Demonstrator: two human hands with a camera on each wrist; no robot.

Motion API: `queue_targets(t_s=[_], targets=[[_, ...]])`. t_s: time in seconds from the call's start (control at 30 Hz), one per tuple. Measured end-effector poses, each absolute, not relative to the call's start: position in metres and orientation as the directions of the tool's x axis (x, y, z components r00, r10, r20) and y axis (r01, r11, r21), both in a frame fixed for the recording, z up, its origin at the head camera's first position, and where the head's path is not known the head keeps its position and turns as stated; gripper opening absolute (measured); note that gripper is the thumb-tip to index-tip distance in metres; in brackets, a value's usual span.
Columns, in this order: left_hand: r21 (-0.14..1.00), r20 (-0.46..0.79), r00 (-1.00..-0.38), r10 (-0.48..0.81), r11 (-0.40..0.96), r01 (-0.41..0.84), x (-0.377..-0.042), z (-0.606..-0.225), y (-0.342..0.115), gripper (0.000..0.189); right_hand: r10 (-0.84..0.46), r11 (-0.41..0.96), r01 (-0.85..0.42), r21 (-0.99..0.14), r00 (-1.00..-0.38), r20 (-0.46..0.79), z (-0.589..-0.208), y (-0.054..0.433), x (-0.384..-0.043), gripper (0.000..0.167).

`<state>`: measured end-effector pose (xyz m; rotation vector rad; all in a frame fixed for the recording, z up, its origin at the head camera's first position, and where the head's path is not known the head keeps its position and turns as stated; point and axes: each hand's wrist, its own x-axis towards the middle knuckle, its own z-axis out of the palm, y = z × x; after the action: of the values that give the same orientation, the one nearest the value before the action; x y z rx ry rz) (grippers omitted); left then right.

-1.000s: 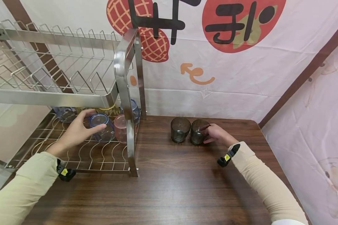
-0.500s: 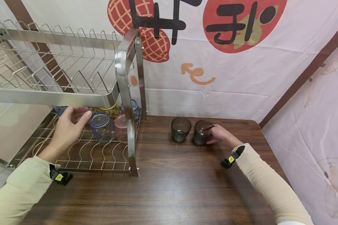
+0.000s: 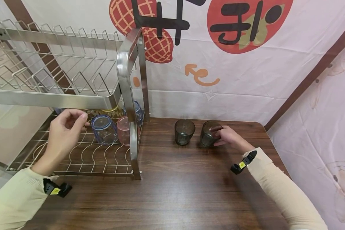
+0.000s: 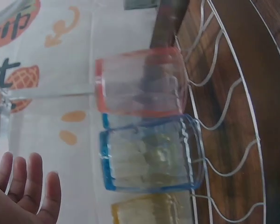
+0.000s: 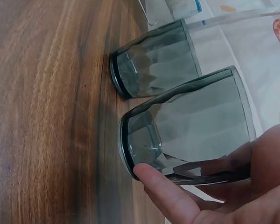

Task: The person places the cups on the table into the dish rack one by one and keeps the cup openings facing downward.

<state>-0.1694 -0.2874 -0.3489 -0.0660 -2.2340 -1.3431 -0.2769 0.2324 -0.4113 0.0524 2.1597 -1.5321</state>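
Observation:
My right hand (image 3: 229, 137) holds a dark grey glass tumbler (image 3: 207, 137) on the table, rim up; in the right wrist view one fingertip lies near its base and other fingers are behind its side. A second dark grey tumbler (image 3: 184, 131) stands upright just left of it. My left hand (image 3: 64, 129), its fingers loosely bent and holding nothing, is at the lower shelf of the rack. A blue-rimmed glass (image 3: 104, 130) stands upside down there, a short gap right of this hand. Beside that glass is a pink glass (image 3: 123, 131), also inverted.
The steel dish rack (image 3: 60, 100) has a wire upper tier (image 3: 83, 68) over the glasses and a thick side post (image 3: 131, 127). Behind the front glasses sit a yellow glass (image 3: 113, 113) and another blue glass (image 3: 137, 110). A printed cloth (image 3: 172, 99) hangs behind the table.
My left hand has let go of the blue-rimmed glass and moved left, away from it. My right hand has slid the right dark tumbler a little to the right, widening the gap between the two.

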Motion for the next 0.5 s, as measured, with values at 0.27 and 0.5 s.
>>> queue_targets(t_s=[0.27, 0.5], targets=[[0.799, 0.475, -0.862, -0.176, 0.498, 0.338, -0.153, -0.338, -0.272, 0.014, -0.232, 0.372, 0.269, -0.888, -0.9, -0.37, -0.402, 0.229, -0.267, 0.049], [0.784, 0.518, -0.846, -0.129, 0.466, 0.409, -0.139, -0.331, -0.255, 0.014, -0.25, 0.341, 0.246, -0.907, -0.907, -0.34, -0.393, 0.226, -0.258, 0.048]])
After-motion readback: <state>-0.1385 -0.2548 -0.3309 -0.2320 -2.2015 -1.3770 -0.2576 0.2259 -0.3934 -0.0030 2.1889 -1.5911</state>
